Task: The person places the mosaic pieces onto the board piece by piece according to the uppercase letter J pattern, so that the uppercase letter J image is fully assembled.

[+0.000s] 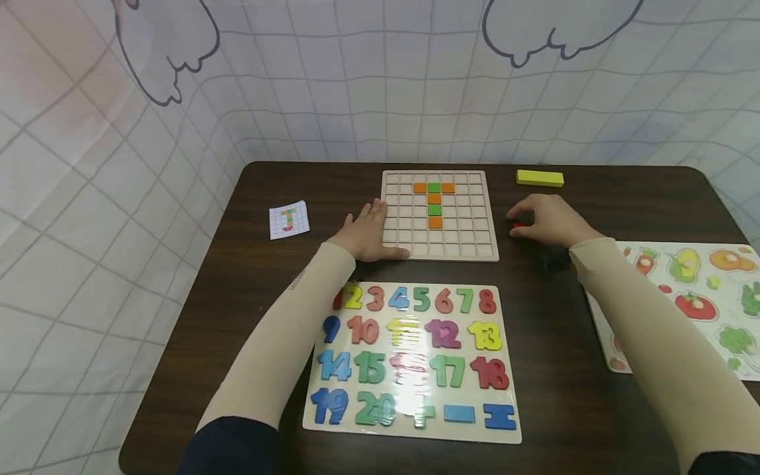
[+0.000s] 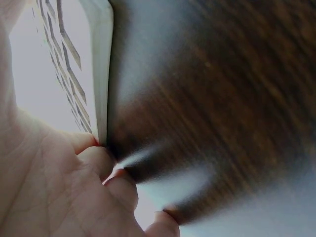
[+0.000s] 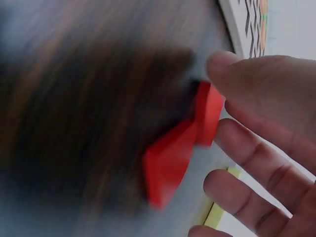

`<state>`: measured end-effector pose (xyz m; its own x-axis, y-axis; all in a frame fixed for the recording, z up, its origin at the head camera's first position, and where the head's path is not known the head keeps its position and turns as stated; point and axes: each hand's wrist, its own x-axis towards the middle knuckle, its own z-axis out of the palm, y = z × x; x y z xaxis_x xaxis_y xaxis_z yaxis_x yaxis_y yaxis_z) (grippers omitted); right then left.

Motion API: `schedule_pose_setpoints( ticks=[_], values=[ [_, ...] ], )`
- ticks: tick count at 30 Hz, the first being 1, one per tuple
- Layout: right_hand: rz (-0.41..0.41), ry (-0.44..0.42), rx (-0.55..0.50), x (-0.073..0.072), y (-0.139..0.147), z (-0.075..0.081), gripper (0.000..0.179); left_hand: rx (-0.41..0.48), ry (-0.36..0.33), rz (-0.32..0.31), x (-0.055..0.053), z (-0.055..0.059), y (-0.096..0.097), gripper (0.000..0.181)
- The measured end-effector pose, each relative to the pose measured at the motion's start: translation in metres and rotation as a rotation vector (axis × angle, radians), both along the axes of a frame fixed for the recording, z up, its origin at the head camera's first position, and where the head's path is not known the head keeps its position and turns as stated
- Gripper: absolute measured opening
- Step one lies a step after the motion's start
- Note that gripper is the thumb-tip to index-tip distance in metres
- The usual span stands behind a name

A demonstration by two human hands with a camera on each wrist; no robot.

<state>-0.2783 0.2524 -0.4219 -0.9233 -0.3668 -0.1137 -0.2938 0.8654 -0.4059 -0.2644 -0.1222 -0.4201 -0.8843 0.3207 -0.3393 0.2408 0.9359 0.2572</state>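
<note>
My left hand (image 1: 367,236) rests spread at the lower left corner of a pale wooden grid board (image 1: 394,249), thumb along its near edge. In the left wrist view, fingers reach past the edge of the board (image 2: 102,69) onto the table. Orange and green square tiles (image 1: 435,198) form a T shape in the grid. Right of the board, my right hand (image 1: 555,221) bends over small red pieces (image 1: 518,225). In the right wrist view, thumb and fingertips are right at one red piece (image 3: 209,113), fingers apart; a second, wedge-like red piece (image 3: 170,165) lies beside it.
A small card (image 1: 289,220) with a coloured picture lies at the left. Nearer me is a number puzzle board (image 1: 410,435); a vegetable puzzle board (image 1: 647,310) lies under the right forearm. A yellow-green block (image 1: 539,178) sits near the back edge of the dark table (image 1: 249,310).
</note>
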Motion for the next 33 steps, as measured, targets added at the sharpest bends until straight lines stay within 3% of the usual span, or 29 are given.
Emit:
schedule_pose_setpoints(
  ticks=[12,19,33],
  values=[
    [0.019,0.035,0.038,0.001,0.005,-0.005,0.031,0.007,0.008,0.001,0.000,-0.002,-0.004,0.122],
    [0.033,0.107,0.027,0.001,-0.003,-0.005,0.027,0.007,0.010,-0.001,-0.001,0.000,-0.003,0.121],
    [0.114,0.117,-0.070,0.001,-0.059,-0.005,0.029,-0.017,0.022,-0.014,-0.001,-0.004,-0.001,0.121]
  ],
)
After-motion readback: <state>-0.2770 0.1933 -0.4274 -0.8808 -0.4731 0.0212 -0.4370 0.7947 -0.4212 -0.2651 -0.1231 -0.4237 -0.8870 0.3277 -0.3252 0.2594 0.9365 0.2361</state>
